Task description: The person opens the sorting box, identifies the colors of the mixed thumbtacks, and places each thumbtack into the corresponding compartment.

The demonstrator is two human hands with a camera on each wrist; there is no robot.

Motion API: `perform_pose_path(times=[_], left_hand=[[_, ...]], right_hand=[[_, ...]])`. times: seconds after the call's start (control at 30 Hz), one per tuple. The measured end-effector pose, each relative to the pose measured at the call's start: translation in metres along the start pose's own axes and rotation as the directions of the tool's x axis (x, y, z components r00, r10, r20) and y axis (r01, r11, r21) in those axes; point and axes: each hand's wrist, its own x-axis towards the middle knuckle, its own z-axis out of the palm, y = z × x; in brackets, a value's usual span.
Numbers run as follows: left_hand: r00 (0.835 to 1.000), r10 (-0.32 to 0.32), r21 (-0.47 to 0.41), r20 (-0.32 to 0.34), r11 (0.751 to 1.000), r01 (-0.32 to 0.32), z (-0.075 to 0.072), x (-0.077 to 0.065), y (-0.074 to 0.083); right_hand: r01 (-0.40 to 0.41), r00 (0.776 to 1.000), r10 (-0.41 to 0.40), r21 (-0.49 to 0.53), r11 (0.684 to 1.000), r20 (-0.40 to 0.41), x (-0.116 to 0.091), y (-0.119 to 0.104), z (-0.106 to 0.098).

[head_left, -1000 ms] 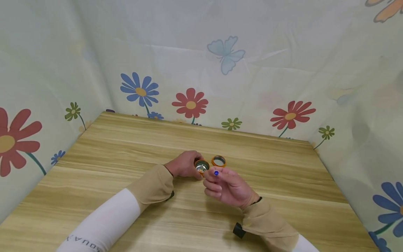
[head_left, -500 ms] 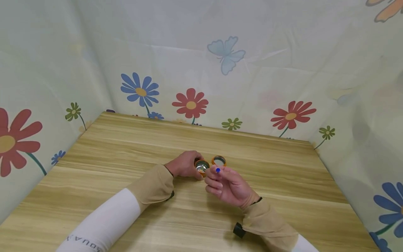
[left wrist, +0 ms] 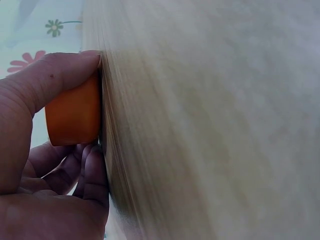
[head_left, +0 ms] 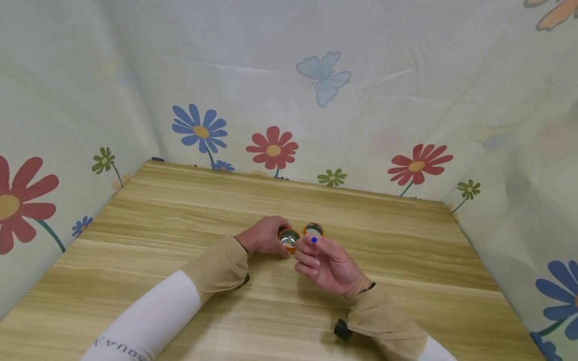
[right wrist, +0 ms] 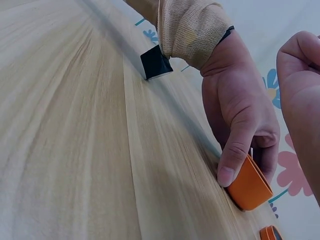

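A small round orange tin [head_left: 289, 234] stands uncovered on the wooden table, a few tiny items on its shiny bottom. My left hand [head_left: 268, 235] grips it from the left; in the left wrist view, thumb and fingers hold opposite sides of the orange wall [left wrist: 75, 115]. Close to the tin's right side, my right hand [head_left: 331, 265] pinches a tiny bright blue round piece [head_left: 313, 240] between thumb and forefinger, the other fingers curled. It is too small to tell its kind. Just behind that hand lies an orange-rimmed lid [head_left: 314, 228], partly covered by the fingers.
The wood-grain table [head_left: 203, 195] is bounded by flower-print cloth walls [head_left: 361, 115]. Black wrist devices [head_left: 343, 330] sit under both cuffs. In the right wrist view the lid [right wrist: 270, 233] lies near the tin.
The blue piece has shifted slightly up and right in my right fingertips, which now overlap more of the lid. My left hand and the tin have stayed put.
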Motion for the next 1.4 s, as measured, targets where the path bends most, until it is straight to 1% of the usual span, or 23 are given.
perform_pose_path(times=[0.27,0.37,0.67,0.9,1.03,1.13,1.3,1.4], left_hand=[[1.000,-0.009,0.015,0.003,1.000,0.009,0.001,0.002,-0.002],[1.000,-0.007,0.021,0.001,1.000,0.007,0.002,0.003,-0.003],[1.000,-0.009,0.011,0.000,1.000,0.009,0.001,0.002,-0.003],[1.000,-0.004,0.002,-0.002,1.000,0.004,0.002,0.002,-0.004],[1.000,-0.015,-0.014,0.004,1.000,0.015,0.002,0.002,-0.004],[1.000,-0.018,-0.010,0.005,1.000,0.018,0.001,0.001,-0.002],[1.000,-0.022,-0.009,0.020,1.000,0.022,-0.001,0.000,0.001],[0.999,-0.029,-0.015,0.027,0.999,0.029,-0.002,0.000,0.001]], right_hand=[[0.014,1.000,-0.013,-0.002,1.000,0.028,0.001,0.001,-0.002],[0.013,1.000,-0.013,-0.002,1.000,0.026,0.001,0.001,-0.002],[0.011,1.000,-0.011,0.001,1.000,0.018,0.001,0.001,-0.002],[0.008,1.000,-0.008,-0.025,1.000,-0.007,0.001,-0.002,-0.003],[-0.002,0.999,-0.001,-0.055,0.998,-0.052,0.002,-0.006,-0.005],[-0.011,0.992,-0.005,-0.125,0.992,-0.122,0.003,-0.015,-0.008],[-0.036,0.966,-0.037,-0.274,0.961,-0.257,0.003,-0.036,-0.014],[-0.057,0.951,-0.051,-0.333,0.941,-0.305,0.004,-0.046,-0.016]])
